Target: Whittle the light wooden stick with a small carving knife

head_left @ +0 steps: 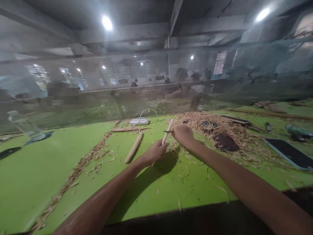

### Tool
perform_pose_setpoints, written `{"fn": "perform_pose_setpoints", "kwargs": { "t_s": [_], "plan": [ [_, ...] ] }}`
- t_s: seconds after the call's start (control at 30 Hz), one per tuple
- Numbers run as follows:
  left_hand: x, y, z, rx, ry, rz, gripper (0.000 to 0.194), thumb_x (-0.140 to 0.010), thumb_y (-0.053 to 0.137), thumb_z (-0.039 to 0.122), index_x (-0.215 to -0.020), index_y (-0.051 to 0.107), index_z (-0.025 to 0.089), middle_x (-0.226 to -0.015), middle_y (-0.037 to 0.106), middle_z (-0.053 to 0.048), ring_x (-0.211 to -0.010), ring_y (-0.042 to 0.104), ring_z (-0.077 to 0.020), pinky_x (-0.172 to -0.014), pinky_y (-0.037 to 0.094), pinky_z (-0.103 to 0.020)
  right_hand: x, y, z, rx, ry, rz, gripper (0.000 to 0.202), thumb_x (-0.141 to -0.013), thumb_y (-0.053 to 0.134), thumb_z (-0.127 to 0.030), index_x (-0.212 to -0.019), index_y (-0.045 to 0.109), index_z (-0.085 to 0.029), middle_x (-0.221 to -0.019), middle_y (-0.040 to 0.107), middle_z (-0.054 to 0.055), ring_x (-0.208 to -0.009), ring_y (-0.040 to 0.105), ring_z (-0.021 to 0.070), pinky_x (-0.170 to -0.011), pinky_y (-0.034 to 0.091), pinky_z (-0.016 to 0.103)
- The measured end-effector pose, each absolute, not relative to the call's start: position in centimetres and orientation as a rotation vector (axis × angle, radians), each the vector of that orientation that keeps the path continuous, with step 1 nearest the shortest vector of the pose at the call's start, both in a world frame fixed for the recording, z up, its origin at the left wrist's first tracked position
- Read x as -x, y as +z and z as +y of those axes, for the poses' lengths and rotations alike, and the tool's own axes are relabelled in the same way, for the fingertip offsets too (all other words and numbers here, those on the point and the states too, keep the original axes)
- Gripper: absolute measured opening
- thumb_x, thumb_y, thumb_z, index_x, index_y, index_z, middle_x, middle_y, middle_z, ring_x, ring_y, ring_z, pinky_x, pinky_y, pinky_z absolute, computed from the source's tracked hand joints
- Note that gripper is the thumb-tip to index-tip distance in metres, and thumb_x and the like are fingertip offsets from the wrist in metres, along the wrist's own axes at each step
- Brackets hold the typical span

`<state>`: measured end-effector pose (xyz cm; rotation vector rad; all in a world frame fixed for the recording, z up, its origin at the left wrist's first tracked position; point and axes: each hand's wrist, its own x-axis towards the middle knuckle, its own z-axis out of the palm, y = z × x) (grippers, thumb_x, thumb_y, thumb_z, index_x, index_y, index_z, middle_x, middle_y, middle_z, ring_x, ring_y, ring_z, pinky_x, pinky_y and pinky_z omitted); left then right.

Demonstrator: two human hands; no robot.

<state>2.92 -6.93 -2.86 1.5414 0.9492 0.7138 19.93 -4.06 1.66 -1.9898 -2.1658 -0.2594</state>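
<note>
My left hand (156, 150) grips the lower end of a pale wooden stick (168, 129) that points up and away over the green table (36, 169). My right hand (183, 133) is closed around a small knife (167, 132), whose dark blade lies against the stick's side. A second, rounded wooden stick (133, 147) lies flat on the table just left of my left hand. A big heap of wood shavings (220, 130) spreads to the right of my right hand.
A trail of shavings (80, 166) runs diagonally across the left of the table. A white charger with cable (139, 121) lies behind the sticks. A phone (290, 153) and tools (237, 120) lie at right, a plastic bottle (24, 125) at left. A mesh screen (156, 81) backs the table.
</note>
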Motion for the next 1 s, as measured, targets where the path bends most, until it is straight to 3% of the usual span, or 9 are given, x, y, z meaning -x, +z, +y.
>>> {"fn": "perform_pose_setpoints", "kwargs": {
  "t_s": [0.17, 0.33, 0.67, 0.83, 1.0],
  "plan": [
    [-3.4, -2.0, -8.0, -1.767, 0.729, 1.295, 0.028, -0.091, 0.051, 0.036, -0.068, 0.043, 0.02, -0.058, 0.043, 0.003, -0.047, 0.035, -0.0103, -0.045, 0.023, -0.025, -20.9, 1.8, -3.8, 2.031, -0.21, -2.161, 0.022, -0.09, 0.053, -0.017, -0.091, 0.075, -0.013, -0.077, 0.07, 0.014, -0.079, 0.066, 0.0244, -0.07, 0.049, 0.031],
    [-3.6, -1.4, -8.2, -1.904, 0.735, 1.343, 0.027, -0.089, 0.05, 0.028, -0.065, 0.042, 0.021, -0.055, 0.043, 0.002, -0.047, 0.035, -0.0111, -0.047, 0.02, -0.026, -20.3, 1.8, -4.4, 1.947, -0.276, -2.195, 0.026, -0.091, 0.052, -0.02, -0.088, 0.075, -0.008, -0.078, 0.069, 0.019, -0.079, 0.066, 0.026, -0.07, 0.048, 0.032],
    [-3.6, -1.1, -8.9, -1.868, 0.507, 1.366, 0.025, -0.095, 0.04, 0.035, -0.076, 0.045, 0.019, -0.062, 0.041, 0.004, -0.049, 0.035, -0.0103, -0.047, 0.025, -0.024, -21.5, 1.2, -2.8, 2.11, -0.215, -2.161, 0.028, -0.093, 0.047, -0.018, -0.097, 0.075, -0.011, -0.083, 0.07, 0.014, -0.076, 0.065, 0.0223, -0.067, 0.05, 0.03],
    [-3.4, -1.0, -8.7, -1.885, 0.517, 1.379, 0.026, -0.094, 0.042, 0.036, -0.075, 0.044, 0.019, -0.062, 0.043, 0.003, -0.049, 0.035, -0.0104, -0.048, 0.026, -0.025, -20.7, 1.2, -3.3, 2.021, -0.17, -2.352, 0.03, -0.094, 0.049, -0.024, -0.087, 0.075, -0.011, -0.078, 0.069, 0.012, -0.067, 0.063, 0.0182, -0.06, 0.048, 0.027],
    [-3.6, -0.9, -8.7, -1.978, 0.502, 1.446, 0.025, -0.094, 0.041, 0.031, -0.072, 0.043, 0.02, -0.061, 0.043, 0.002, -0.05, 0.035, -0.011, -0.048, 0.024, -0.026, -20.6, 1.8, -3.2, 2.043, -0.257, -2.295, 0.031, -0.095, 0.048, -0.025, -0.092, 0.074, -0.008, -0.086, 0.071, 0.015, -0.078, 0.065, 0.0215, -0.065, 0.048, 0.027]
  ]
}}
